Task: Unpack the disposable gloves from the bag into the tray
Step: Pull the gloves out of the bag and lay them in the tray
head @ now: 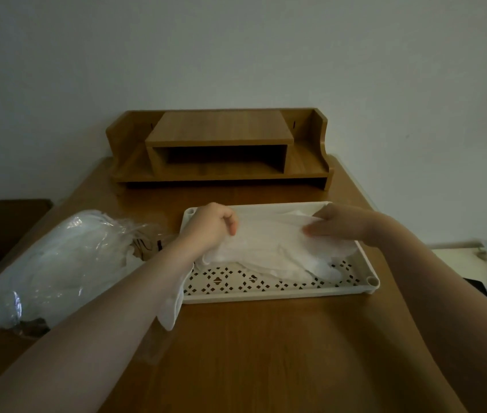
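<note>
Gripping white disposable gloves [269, 248] over the perforated white tray [365, 265], the left hand [211, 226] curls around one end while the right hand [336, 223] pinches the other; the clear bag [48, 266] lies left on the desk [266, 353].

thin white translucent gloves [269, 248] lie crumpled in a loose heap in the far half of the tray [269, 293], one hanging over its left rim. the tray is a shallow cream rectangle with a perforated diamond-pattern floor. the bag [48, 263], clear crinkled plastic, bulging with white contents, lies just left of the tray.
</note>
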A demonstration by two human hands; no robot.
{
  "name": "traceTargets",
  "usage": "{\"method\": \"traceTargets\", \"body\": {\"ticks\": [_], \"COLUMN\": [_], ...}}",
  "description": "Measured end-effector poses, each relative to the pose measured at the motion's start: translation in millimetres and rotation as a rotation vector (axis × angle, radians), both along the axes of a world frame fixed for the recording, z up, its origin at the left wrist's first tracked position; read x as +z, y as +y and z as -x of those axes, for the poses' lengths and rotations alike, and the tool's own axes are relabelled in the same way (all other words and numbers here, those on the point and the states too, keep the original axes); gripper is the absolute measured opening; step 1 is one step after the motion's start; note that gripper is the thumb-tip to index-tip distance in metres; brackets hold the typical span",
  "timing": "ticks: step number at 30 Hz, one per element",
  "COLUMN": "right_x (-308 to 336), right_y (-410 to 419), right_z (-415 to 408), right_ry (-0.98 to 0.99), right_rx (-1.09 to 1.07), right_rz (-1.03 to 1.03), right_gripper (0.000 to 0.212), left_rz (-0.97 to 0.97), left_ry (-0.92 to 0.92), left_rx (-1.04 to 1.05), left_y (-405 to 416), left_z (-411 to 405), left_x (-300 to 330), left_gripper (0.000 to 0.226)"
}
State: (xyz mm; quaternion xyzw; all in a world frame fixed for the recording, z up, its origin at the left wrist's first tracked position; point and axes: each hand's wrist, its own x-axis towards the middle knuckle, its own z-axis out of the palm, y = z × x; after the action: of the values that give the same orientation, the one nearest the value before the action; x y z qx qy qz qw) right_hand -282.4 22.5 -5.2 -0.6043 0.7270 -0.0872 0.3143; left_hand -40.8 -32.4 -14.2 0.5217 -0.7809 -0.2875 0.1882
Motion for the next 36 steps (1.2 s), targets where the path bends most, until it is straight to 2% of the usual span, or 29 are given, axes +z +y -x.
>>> {"method": "traceTargets", "body": {"ticks": [2, 5, 6, 13, 16, 18, 20, 22, 24, 26, 28, 31, 34, 36], "right_x": [-5, -12, -13, -13, -17, -23, -27, -25, -21, -18, -18, -21, -19, -17], "right_y": [-4, -9, -11, -31, -36, -36, -31, -21, -9, 1, 7, 13, 16, 21], "right_z": [3, 3, 2, -7, -12, -17, -21, -27, -32, -38, -41, -44, -44, -40], "right_ry": [-0.062, -0.084, -0.086, 0.175, 0.213, 0.343, 0.51, 0.528, 0.408, 0.354, 0.445, 0.556, 0.634, 0.767], "right_rx": [0.012, 0.027, 0.024, -0.035, -0.085, -0.104, -0.123, -0.046, 0.157, 0.295, 0.333, 0.351, 0.358, 0.401], "right_rz": [-0.022, 0.04, 0.079, 0.253, 0.295, 0.315, 0.426, 0.58, 0.571, 0.371, 0.278, 0.294, 0.304, 0.337], "right_gripper": [0.041, 0.022, 0.022, 0.031, 0.03, 0.028, 0.032, 0.034, 0.028, 0.033, 0.041, 0.038, 0.049, 0.058], "left_rz": [-0.025, -0.048, -0.041, 0.167, 0.244, 0.269, 0.324, 0.468, 0.567, 0.489, 0.3, 0.084, 0.039, 0.025], "left_ry": [-0.023, -0.063, -0.092, -0.382, -0.418, -0.441, -0.491, -0.526, -0.457, -0.32, -0.262, -0.312, -0.402, -0.447], "left_rx": [0.013, -0.018, -0.039, -0.099, -0.083, -0.067, -0.056, -0.06, -0.126, -0.258, -0.358, -0.353, -0.301, -0.31], "left_y": [-4, -11, -13, -23, -22, -20, -17, -12, -3, 11, 26, 32, 26, 25], "left_z": [2, 1, 0, 0, 3, 1, -2, -2, 4, 16, 29, 38, 37, 36], "left_x": [-3, -9, -10, -13, -16, -17, -19, -17, -12, -8, -14, -34, -49, -51], "left_gripper": [0.039, 0.021, 0.017, 0.054, 0.057, 0.057, 0.058, 0.055, 0.047, 0.042, 0.043, 0.055, 0.064, 0.064]}}
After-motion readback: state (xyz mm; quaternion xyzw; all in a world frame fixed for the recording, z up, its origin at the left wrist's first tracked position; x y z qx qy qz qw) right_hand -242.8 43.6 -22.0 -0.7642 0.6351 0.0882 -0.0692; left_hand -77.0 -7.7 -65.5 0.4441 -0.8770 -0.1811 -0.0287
